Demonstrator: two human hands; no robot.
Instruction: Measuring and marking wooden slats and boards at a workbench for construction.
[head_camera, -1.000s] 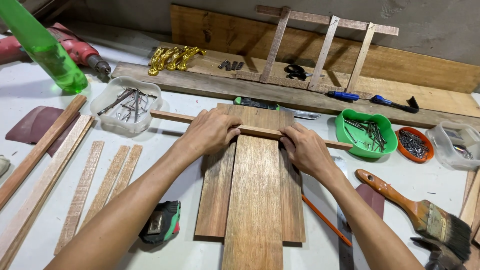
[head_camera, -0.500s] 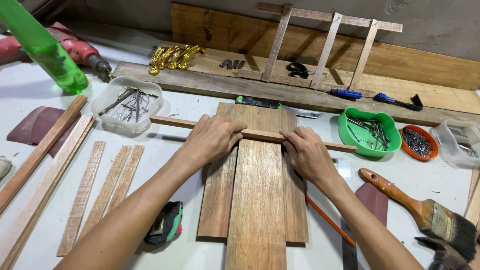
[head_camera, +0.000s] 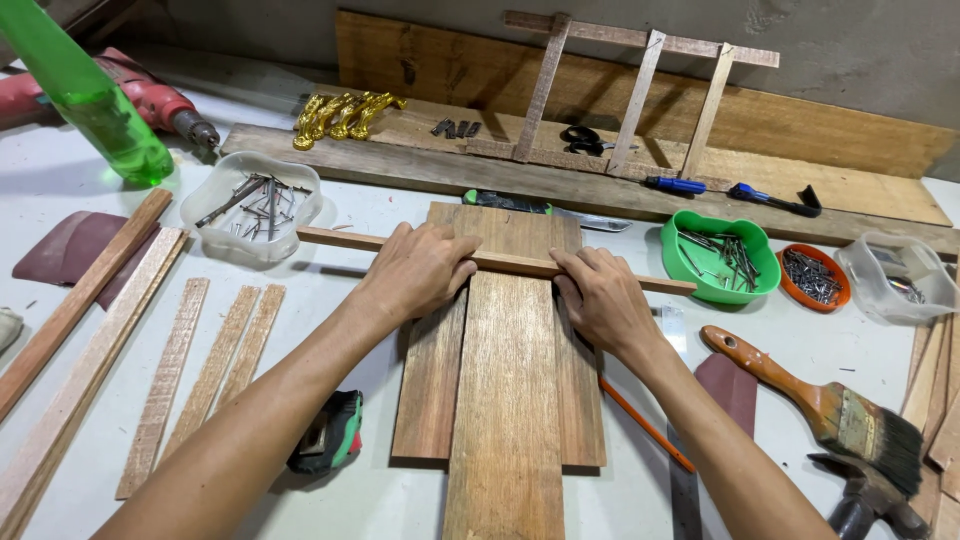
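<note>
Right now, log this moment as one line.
left hand on thin strip | right hand on strip | strip across planks

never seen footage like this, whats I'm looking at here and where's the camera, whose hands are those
The camera sits on a person's head and looks down at a white workbench, so the two bare arms belong to the wearer. The left hand and right hand press a thin wooden strip across three flat boards laid side by side. Around them lie a clear tub of nails, a green tub of nails, a paintbrush, a tape measure, loose wood slats, a green bottle and a red drill. A ladder-like wooden frame leans at the back.
</note>
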